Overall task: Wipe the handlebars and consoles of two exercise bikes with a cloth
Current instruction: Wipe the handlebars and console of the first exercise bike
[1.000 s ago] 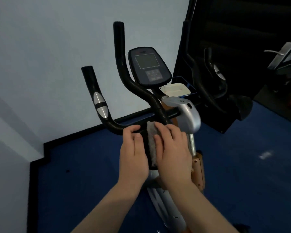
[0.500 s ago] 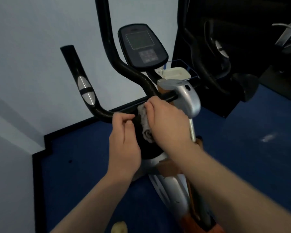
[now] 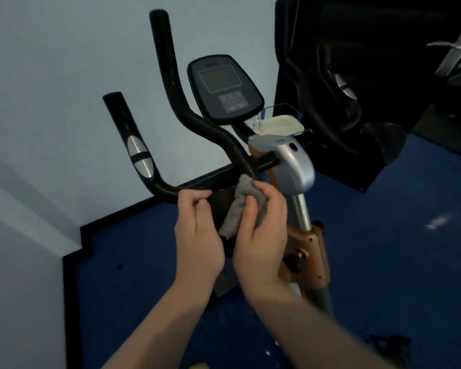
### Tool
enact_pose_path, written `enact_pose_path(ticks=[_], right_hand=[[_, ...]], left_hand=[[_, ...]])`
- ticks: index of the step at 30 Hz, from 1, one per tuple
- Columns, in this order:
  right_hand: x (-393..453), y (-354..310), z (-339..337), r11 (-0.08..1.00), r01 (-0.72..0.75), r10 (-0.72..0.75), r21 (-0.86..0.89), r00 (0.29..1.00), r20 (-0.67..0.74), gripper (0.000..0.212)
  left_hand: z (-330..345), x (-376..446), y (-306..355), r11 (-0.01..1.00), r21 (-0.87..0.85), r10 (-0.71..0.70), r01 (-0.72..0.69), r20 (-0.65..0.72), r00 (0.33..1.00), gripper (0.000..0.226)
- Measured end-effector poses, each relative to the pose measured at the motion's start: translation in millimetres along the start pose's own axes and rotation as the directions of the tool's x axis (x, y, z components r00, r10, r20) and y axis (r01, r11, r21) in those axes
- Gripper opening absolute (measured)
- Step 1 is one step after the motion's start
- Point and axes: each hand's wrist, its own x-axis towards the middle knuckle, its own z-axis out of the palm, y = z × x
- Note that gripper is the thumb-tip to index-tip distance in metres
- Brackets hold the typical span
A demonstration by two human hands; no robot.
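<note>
Right hand point(image 3: 261, 230) slides cloth point(image 3: 241, 206) back down handlebar point(image 3: 202, 129) toward six o'clock, fingers gripping it; left hand point(image 3: 197, 230) clasps bar. Console point(image 3: 224, 89) unwiped.

Dim, cool, bluish light fills the room, leaving the pale wall point(image 3: 51, 75) a flat grey-blue. The far right corner sinks into near-black, swallowing detail around the second bike point(image 3: 338, 97). Soft glints mark the silver column cover point(image 3: 293, 166) and the handlebar's metal sensor point(image 3: 140, 155), while the console point(image 3: 224, 87) screen stays dull. Wide-angle distortion bows the wall lines and stretches the forearms at the lower edge, where the picture is smeared and soft.
</note>
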Motion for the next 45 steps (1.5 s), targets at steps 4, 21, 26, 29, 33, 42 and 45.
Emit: enact_pose_path(ticks=[4, 21, 26, 29, 33, 42, 45], right_hand=[[36, 8, -23, 0.953, 0.193, -0.098, -0.235, 0.927, 0.362, 0.019], [-24, -14, -13, 0.9, 0.414, -0.369, -0.133, 0.89, 0.267, 0.031], [8, -14, -22, 0.909, 0.383, -0.318, -0.165, 0.893, 0.317, 0.028], [-17, -30, -1, 0.978, 0.175, -0.144, -0.111, 0.959, 0.244, 0.026], [-17, -17, -25, 0.994, 0.099, -0.108, 0.044, 0.926, 0.362, 0.024], [-11, -21, -27, 0.996, 0.089, -0.089, 0.017, 0.922, 0.377, 0.021], [7, -32, -5, 0.995, 0.079, -0.06, -0.057, 0.957, 0.283, 0.022]], left_hand=[[-2, 3, -1, 1.0, 0.002, -0.026, 0.026, 0.008, 1.0, 0.02], [-24, -16, 7, 0.863, -0.396, -0.251, 0.315, 0.206, 0.946, 0.046], [-22, -15, 5, 0.885, -0.363, -0.234, 0.293, 0.198, 0.952, 0.047], [-23, -16, 4, 0.855, -0.398, -0.264, 0.332, 0.216, 0.94, 0.048], [-24, -16, 5, 0.877, -0.38, -0.232, 0.293, 0.199, 0.952, 0.048], [-21, -16, 8, 0.896, -0.346, -0.228, 0.278, 0.179, 0.957, 0.047], [-16, -18, 8, 0.895, -0.346, -0.243, 0.283, 0.156, 0.958, 0.047]])
